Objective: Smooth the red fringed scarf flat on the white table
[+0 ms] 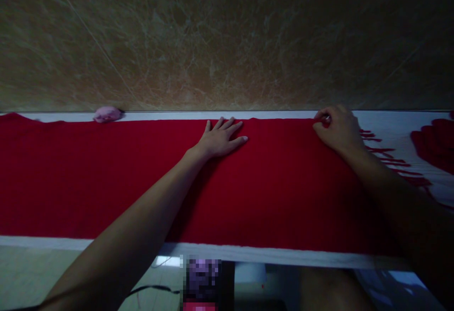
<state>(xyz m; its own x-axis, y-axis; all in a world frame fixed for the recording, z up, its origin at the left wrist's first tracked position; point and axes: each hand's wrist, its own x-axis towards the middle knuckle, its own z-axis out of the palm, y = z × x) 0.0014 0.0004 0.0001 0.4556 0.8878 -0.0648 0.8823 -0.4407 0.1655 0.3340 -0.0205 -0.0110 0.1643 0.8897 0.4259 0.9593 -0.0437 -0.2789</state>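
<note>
A long red fringed cloth [142,173], looking like a scarf, lies flat across a white-covered narrow table. My left hand [220,139] rests palm down on it near the far edge, fingers spread and holding nothing. Farther right, my right hand [338,124] is closed in a pinch at the cloth's far edge. A small shiny bit shows inside its curled fingers, too little to name. Red fringe strands [393,162] spread over the white surface beyond my right wrist. My right forearm hides part of the cloth's right end.
A small pink lump [107,114] sits by the far edge at left. Folded red cloth [434,143] lies at far right. A brown marbled wall [227,36] rises behind the white table edge [276,255]. Below are a tiled floor and a pixelated patch.
</note>
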